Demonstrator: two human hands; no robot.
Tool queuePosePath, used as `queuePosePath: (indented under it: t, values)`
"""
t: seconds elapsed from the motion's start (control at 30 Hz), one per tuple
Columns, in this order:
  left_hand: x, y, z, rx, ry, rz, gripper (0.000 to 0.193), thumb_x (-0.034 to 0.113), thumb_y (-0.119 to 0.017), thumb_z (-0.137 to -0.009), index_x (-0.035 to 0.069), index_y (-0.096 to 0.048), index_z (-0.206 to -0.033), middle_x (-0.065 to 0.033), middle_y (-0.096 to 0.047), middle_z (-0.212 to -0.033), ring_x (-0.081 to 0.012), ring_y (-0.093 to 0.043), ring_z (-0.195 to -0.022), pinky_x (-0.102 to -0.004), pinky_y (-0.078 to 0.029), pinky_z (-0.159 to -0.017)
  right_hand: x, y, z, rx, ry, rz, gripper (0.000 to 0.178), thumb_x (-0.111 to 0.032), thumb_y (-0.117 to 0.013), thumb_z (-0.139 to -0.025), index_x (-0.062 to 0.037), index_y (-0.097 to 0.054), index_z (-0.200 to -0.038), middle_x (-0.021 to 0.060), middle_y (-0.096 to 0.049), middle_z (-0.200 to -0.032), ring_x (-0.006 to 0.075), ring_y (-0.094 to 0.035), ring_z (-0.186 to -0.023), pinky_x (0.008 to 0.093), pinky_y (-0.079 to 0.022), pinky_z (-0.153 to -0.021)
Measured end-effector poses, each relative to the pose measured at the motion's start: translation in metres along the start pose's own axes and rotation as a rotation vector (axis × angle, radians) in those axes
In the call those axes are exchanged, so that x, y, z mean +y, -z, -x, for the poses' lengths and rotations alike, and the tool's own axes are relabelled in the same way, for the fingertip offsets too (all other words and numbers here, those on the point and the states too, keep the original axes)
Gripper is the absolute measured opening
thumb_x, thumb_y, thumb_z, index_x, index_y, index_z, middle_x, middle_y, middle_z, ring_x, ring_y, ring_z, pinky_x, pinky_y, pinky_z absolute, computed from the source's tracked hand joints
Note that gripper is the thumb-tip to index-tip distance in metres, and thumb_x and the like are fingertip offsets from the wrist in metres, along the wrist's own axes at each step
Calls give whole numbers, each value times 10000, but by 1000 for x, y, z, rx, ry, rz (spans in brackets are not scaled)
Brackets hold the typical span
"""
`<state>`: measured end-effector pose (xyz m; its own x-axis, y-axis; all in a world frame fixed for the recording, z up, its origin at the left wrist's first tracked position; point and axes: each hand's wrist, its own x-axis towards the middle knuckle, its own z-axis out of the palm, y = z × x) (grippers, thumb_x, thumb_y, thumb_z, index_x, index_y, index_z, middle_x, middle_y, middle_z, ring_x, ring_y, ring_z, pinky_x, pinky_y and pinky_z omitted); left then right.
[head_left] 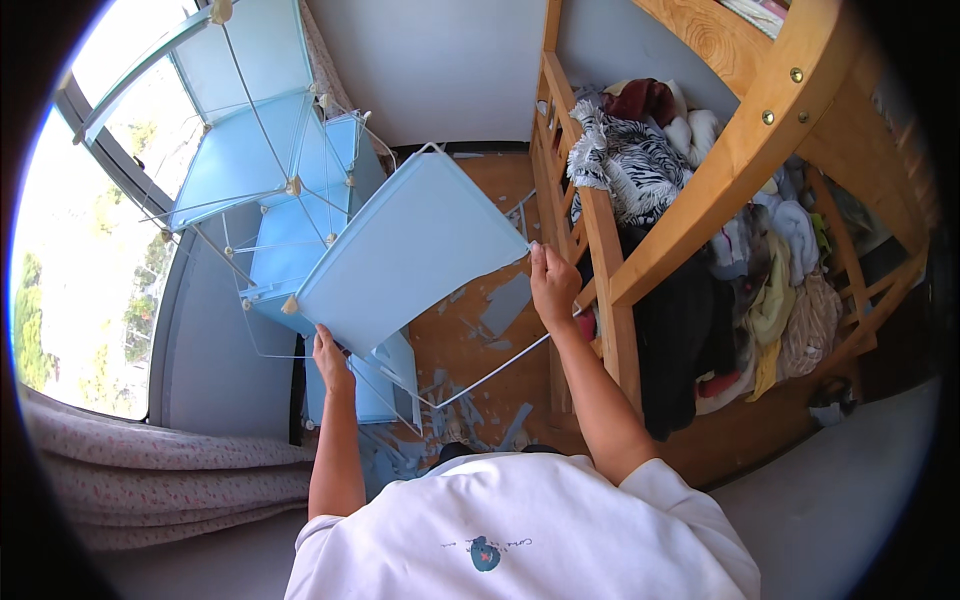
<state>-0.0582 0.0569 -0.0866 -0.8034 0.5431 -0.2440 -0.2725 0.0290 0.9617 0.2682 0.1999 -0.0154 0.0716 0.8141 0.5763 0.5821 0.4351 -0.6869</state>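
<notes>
Both hands hold a tilted blue panel (pixel 405 250): the left hand (pixel 330 358) grips its lower edge, the right hand (pixel 552 285) pinches its right corner, beside the blue shelf (pixel 280 160).

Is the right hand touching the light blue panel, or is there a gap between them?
Touching. In the head view the right hand pinches the right corner of the light blue panel, with its fingers closed on the edge.

We see a pale blue panel (pixel 405 250) on a blue shelf unit with white wire edges (pixel 270 150), a honey-coloured wooden bed frame (pixel 610 290), a black-and-white zebra-striped cloth (pixel 630 160), and a white shirt (pixel 520 530).
</notes>
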Motion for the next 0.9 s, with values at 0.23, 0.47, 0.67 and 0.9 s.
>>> queuePosePath:
  t: [0.23, 0.47, 0.67, 0.9]
  values:
    - [-3, 23, -9, 136, 40, -133, 394, 454, -458, -899, 72, -546, -933, 4, -526, -688, -68, -454, -549, -224, -325, -492, -11, 11, -10, -54, 180, -23, 191, -192, -522, -880, -51, -592, -771, 76, -590, -659, 267, -576, -593, 346, -438, -517]
    - [46, -34, 65, -273, 20, -117, 365, 401, -536, -881, 39, -542, -923, -7, -485, -643, -54, -401, -479, -212, -306, -406, -27, 6, 9, -257, 510, 89, 94, -180, -595, -821, -93, -570, -799, 40, -584, -669, 225, -594, -628, 324, -454, -520]
    - [48, -88, 86, -433, 325, -85, 506, 563, -585, -782, 58, -563, -777, 19, -438, -630, -74, -380, -492, -228, -272, -433, -45, -5, 35, -405, 493, 203, 212, -254, -658, -767, -92, -528, -722, 44, -550, -624, 216, -579, -580, 322, -432, -460]
    - [-8, -142, 54, -227, 385, -97, 523, 511, -627, -736, -6, -577, -788, -81, -528, -714, -176, -496, -561, -326, -347, -456, -63, -30, 44, -358, 493, 186, 231, -239, -635, -776, -78, -500, -680, 54, -536, -615, 235, -573, -580, 359, -437, -478]
